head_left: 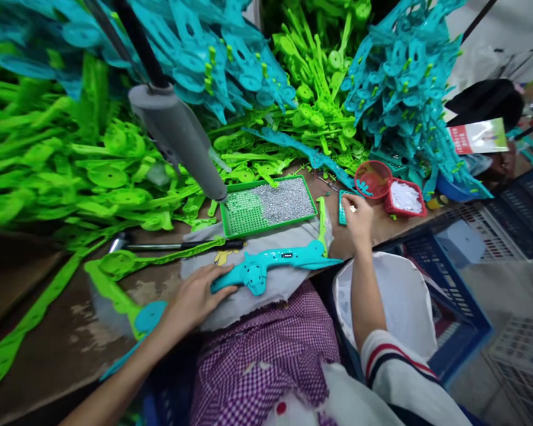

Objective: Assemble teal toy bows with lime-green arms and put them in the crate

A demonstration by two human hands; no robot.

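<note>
Clock centred on the turquoise piece [278, 260], twelve away from the body. Piece flat on grey cloth [275, 241], just beyond the lap; long axis roughly nine to three, slightly tipped up at the three end, animal head jutting toward seven. Left hand [199, 291] nearer, at the nine o'clock end, thumb and fingers closed round it. Right hand [359, 220] apart from the piece, between one and two, fingertips bunched at a small teal tray [342, 215]; cannot tell whether anything between them. Main relation: tray off beyond the piece's three o'clock end, toward one from that tip. Partly in the way between: slim green strip [322, 220], low end by the piece, upper end toward twelve. Green tray [244, 220] of metal bits at twelve. Grey hanging tool [182, 142] toward ten-thirty; hammer [155, 246] between nine and ten. Near two, past the right hand: red bowl [377, 173], red basket [407, 211] of white bits.
</note>
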